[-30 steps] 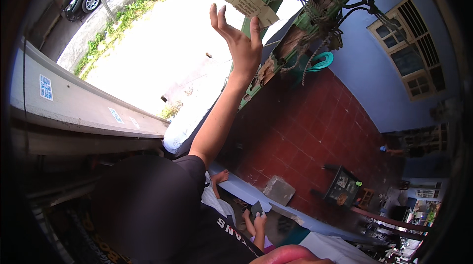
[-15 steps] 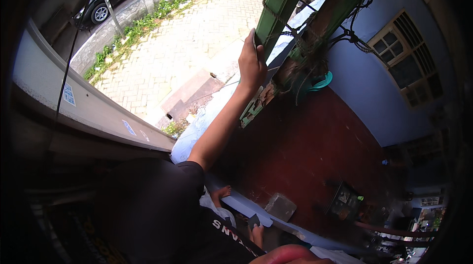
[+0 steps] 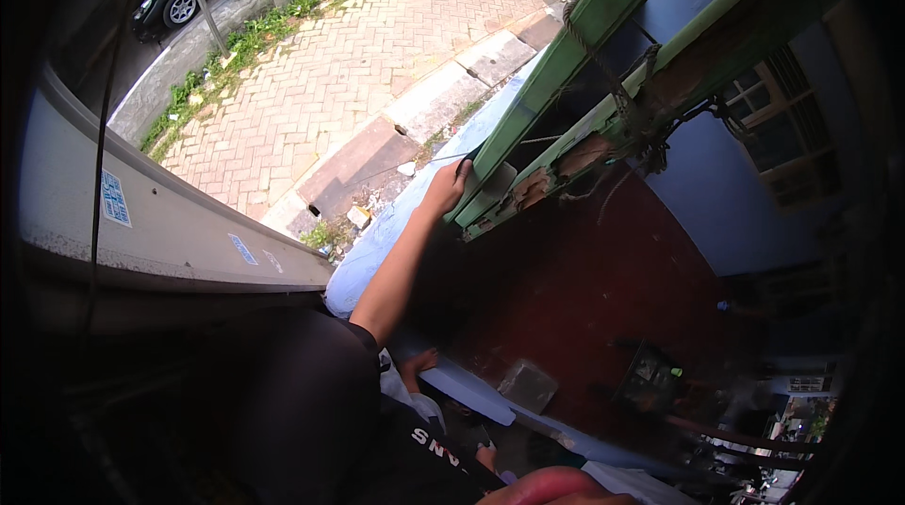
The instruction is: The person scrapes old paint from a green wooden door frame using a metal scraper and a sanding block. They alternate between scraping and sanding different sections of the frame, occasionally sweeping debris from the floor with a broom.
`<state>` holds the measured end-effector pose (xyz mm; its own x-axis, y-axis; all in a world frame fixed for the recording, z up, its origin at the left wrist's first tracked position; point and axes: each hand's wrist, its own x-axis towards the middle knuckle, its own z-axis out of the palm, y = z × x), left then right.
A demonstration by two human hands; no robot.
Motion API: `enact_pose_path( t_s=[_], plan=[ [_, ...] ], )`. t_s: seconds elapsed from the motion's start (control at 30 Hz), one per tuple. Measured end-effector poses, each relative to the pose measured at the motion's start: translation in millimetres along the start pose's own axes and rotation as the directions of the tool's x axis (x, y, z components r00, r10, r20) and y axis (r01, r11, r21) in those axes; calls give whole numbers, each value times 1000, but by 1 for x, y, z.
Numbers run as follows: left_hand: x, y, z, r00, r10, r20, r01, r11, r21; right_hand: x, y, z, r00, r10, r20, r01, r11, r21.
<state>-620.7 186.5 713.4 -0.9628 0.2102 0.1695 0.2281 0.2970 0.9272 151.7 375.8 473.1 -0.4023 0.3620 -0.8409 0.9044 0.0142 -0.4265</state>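
Note:
My left hand [image 3: 446, 188] reaches up and out, its fingers closed on a thin dark sheet [image 3: 464, 165] that looks like sandpaper. The sheet is pressed to the edge of a green wooden beam [image 3: 556, 95], close to its lower end. Beside it runs a second green beam [image 3: 660, 81], its paint chipped and its wood broken near the bottom. Rope [image 3: 617, 99] is wound about the beams. Low down by my shirt, my right hand [image 3: 485, 456] is small and dim; its fingers appear closed around a dark flat piece, hard to make out.
A pale blue low wall [image 3: 363, 269] borders the paved path [image 3: 320, 99]. Below lies a dark red floor [image 3: 584, 316] with a grey block [image 3: 528, 386] on it. A bare foot [image 3: 421, 364] rests by the ledge. At left stands a light panel [image 3: 179, 222]; a window [image 3: 778, 118] is at right.
My left hand has slid down along the green beam toward its lower end. The view has shifted, so the beams appear farther right. My right hand sits slightly lower.

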Motion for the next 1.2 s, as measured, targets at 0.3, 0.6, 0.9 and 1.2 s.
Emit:
enact_pose_path(
  t_s=[0.3, 0.6, 0.9, 1.2],
  plan=[
    [21, 15, -11, 981, -93, 172, 116, 985, -129, -25, -142, 4, 981, 18, -195, -32, 997, -70],
    [75, 179, -51, 985, 165, 53, -123, 881, -456, -37, -202, -19, 970, -69, -233, 43, 993, -112],
    [82, 249, -79, 976, 214, 38, -178, 888, -424, -39, -228, -15, 958, -106, -267, 77, 990, -118],
    [107, 265, -63, 933, 15, -360, -205, 843, -497, -57, -241, -29, 931, -136, -338, 103, 988, -111]
  ],
)
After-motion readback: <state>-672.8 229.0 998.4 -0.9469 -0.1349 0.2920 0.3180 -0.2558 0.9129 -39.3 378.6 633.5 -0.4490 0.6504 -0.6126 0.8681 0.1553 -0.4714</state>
